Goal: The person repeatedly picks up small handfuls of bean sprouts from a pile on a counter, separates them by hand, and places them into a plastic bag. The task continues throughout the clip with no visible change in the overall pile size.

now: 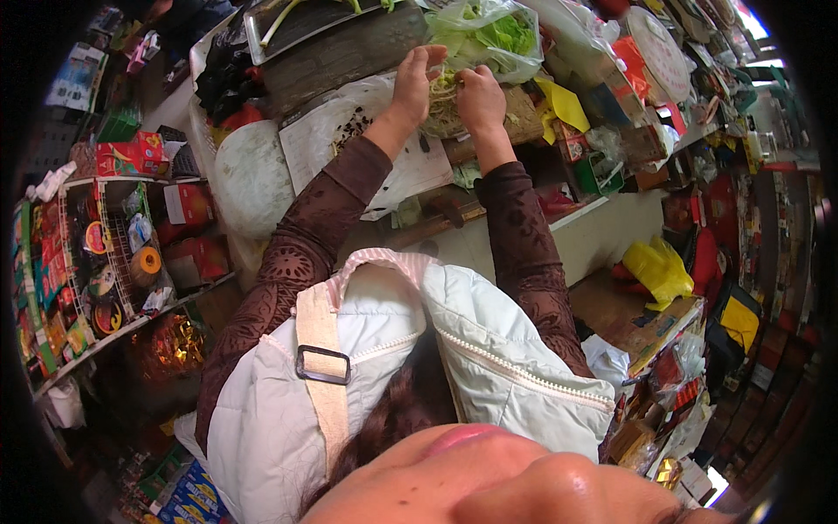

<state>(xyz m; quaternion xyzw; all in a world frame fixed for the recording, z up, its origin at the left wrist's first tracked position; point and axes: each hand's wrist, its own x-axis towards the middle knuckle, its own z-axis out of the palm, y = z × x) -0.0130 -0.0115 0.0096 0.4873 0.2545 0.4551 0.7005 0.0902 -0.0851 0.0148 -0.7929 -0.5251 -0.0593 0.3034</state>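
Observation:
A tangle of thin pale sprouts, which look like bean sprouts (442,108), lies between my two hands. My left hand (412,85) is at the left side of it, fingers extended and thumb apart, with nothing seen in its grasp. On the other side, my right hand (483,98) has its fingers curled in a pinch on the edge of the sprouts; the fingertips are partly hidden. Just beyond the hands sits a clear plastic bag (458,33) with green leafy lettuce (507,36) in it. Under my left wrist, a whitish plastic sheet (383,98) carries scattered dark bits (353,128).
A metal-rimmed tray (253,39) with green stalks is at the far left. Nearer are a black plastic bag (226,85) and a large pale rounded object (254,180). Yellow plastic (564,108) and a green basket (599,175) are on the right. Packed shelves (98,262) stand at left.

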